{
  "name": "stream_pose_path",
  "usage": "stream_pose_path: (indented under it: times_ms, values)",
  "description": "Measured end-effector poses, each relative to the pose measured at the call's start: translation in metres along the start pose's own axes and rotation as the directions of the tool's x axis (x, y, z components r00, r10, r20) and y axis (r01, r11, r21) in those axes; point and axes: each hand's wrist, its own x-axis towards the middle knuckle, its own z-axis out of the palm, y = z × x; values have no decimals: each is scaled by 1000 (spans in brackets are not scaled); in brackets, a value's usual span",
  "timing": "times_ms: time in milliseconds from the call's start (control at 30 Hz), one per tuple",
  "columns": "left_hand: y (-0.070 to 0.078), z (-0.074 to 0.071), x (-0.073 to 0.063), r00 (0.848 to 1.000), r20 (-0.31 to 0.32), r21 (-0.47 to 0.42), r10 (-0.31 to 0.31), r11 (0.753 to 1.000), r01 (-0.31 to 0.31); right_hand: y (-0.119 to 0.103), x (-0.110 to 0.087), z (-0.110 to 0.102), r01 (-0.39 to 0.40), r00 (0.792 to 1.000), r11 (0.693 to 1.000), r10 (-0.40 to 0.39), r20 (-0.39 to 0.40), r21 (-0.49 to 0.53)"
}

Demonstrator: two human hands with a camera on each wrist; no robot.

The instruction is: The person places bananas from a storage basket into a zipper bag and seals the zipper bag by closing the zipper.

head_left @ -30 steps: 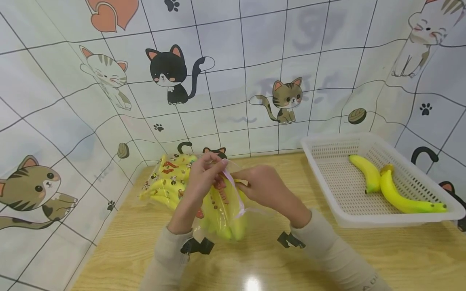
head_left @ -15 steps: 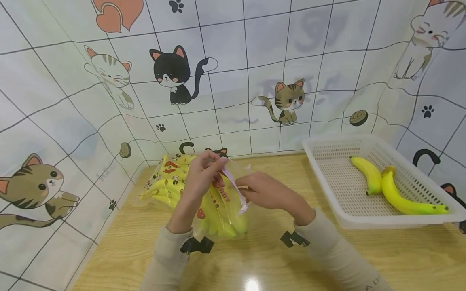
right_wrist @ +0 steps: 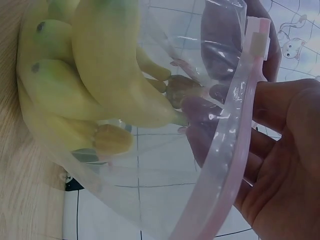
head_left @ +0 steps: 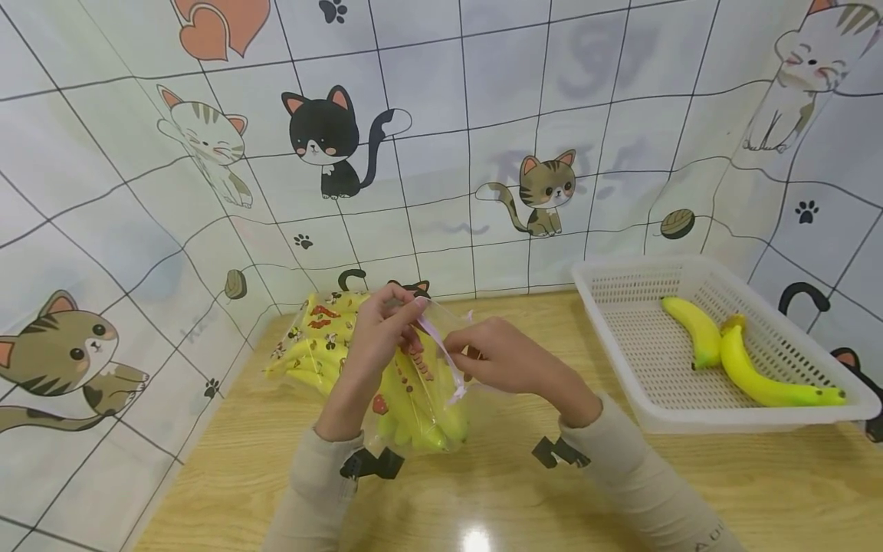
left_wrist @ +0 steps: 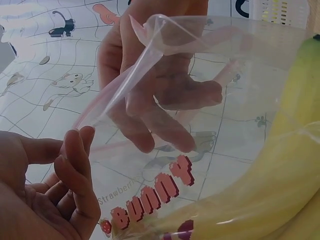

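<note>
A clear plastic zip bag (head_left: 424,383) with a pink zip edge (right_wrist: 245,110) lies on the table, its mouth raised. Yellow bananas (right_wrist: 110,60) fill it, and pink "BUNNY" lettering shows in the left wrist view. With thumb and fingertips my left hand (head_left: 379,330) pinches the pink edge near one end of the mouth. My right hand (head_left: 503,356) is at the mouth's right side, fingers parted and loosely bent. Through the film, the left wrist view shows these fingers behind the pink edge. A pale slider (right_wrist: 259,46) sits on the zip.
Right of the hands stands a white slotted basket (head_left: 648,418) with two yellow bananas (head_left: 766,376) in it. Behind the bag is another printed clear bag (head_left: 320,322) of bananas, against the cat-patterned wall covering (head_left: 428,192). The wooden table (head_left: 441,498) runs toward me.
My right hand has shifted slightly right along the bag's mouth and its fingers have parted. The left hand keeps its pinch at nearly the same place.
</note>
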Motion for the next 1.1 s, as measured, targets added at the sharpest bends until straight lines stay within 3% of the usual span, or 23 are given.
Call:
stream_pose_path:
  times_ms: [300, 1100]
  values:
    - [0, 2, 0, 1000, 15, -9, -2, 1000, 2, 0, -1, -2, 46, 999, 999, -47, -19, -17]
    - [-1, 3, -2, 998, 62, -18, -1, 1000, 2, 8, -1, 7, 11, 1000, 1000, -10, 15, -9]
